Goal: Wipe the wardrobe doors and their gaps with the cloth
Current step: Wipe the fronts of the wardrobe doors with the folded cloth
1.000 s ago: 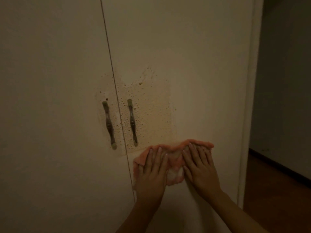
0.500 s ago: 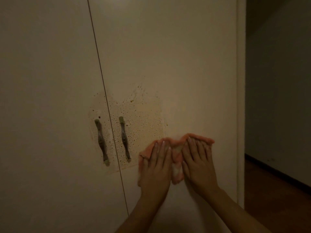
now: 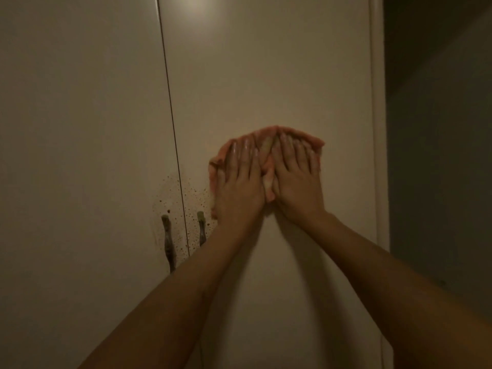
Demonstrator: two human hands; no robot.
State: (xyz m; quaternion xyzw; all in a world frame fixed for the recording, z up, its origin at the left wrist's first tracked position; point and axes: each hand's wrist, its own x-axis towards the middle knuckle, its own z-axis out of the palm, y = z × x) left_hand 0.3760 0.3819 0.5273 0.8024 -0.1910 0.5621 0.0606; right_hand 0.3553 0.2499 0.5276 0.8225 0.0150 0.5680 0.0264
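The left door (image 3: 80,129) and right door (image 3: 266,62) meet at a dark gap (image 3: 170,102), flanked low down by the left handle (image 3: 167,243) and right handle (image 3: 201,230) amid speckles (image 3: 191,198). At 2 o'clock from the handles, the left hand (image 3: 239,182) and right hand (image 3: 295,177) lie flat, fingers straight, clasping nothing, pressing the orange cloth (image 3: 267,150) onto the right door

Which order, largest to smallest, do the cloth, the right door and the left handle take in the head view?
1. Right door.
2. Cloth, though the left hand and right hand hide most of it.
3. Left handle, clearly smallest.
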